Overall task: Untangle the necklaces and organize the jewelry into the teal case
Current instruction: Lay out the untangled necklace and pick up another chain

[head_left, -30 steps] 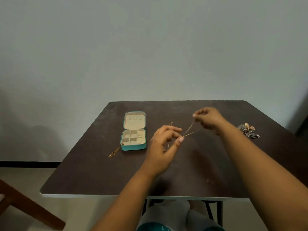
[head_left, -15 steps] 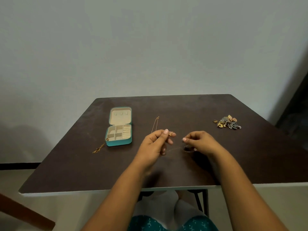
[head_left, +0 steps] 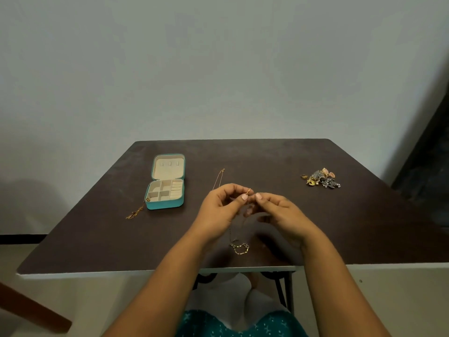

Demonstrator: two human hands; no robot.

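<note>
Two hands work above the middle of a dark brown table [head_left: 340,227], fingertips nearly meeting. Left hand [head_left: 220,212]: fingers curled, thumb and forefinger pinching a small gold piece at the top of a fine chain. Right hand [head_left: 279,211]: fingers curled inward, thumb and forefinger pinched at the same spot; what exactly lies between them is too small to tell. Held necklace [head_left: 239,248]: thin dark-and-gold chain hanging down from the fingertips between the two wrists, its lower end lying in a small loop on the table near the front edge.

Teal case [head_left: 167,205]: open, on the left part of the table, lid laid back flat toward the wall; cream lining, tray divided into small compartments with ring rolls on its right side. Gold chain [head_left: 136,212]: lying on the table at the case's front left corner, one end touching the case rim. Second thin necklace [head_left: 218,179]: lying on the table just behind the left hand, running away toward the wall. Jewelry pile [head_left: 322,178]: mixed gold and silver pieces heaped on the right part of the table, well apart from the case.
</note>
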